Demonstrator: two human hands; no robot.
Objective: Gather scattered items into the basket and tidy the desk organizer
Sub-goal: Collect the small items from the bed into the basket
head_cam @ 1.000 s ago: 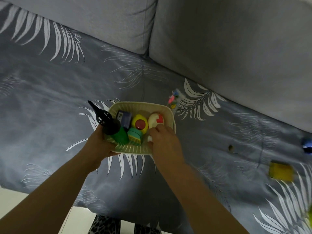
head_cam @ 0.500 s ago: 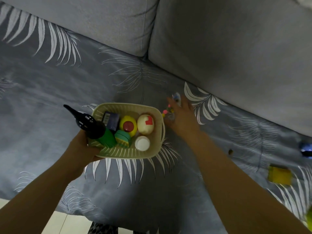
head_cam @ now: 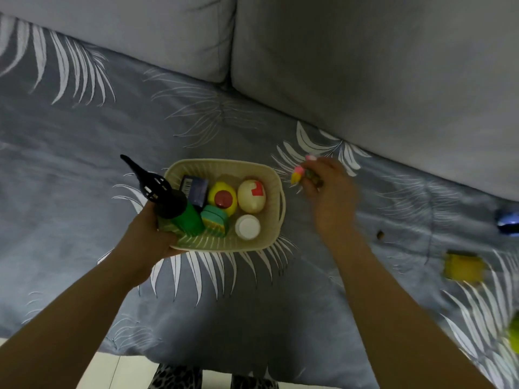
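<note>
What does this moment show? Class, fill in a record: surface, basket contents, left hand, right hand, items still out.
surface: grey leaf-print cover
basket contents: basket holds green bottle, dark box, egg-shaped toy, white cap
left hand: left hand grips basket
right hand: right hand holds small colourful bundle
items still out: yellow block, blue object

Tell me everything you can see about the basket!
The basket is cream, looks like ribbed plastic, and has rounded corners. It sits upright over the leaf-print cover. The left hand grips its near-left corner. Inside are a green bottle with a black nozzle, a dark blue box, a yellow toy, a cream egg-shaped toy, a teal piece and a white cap.
</note>
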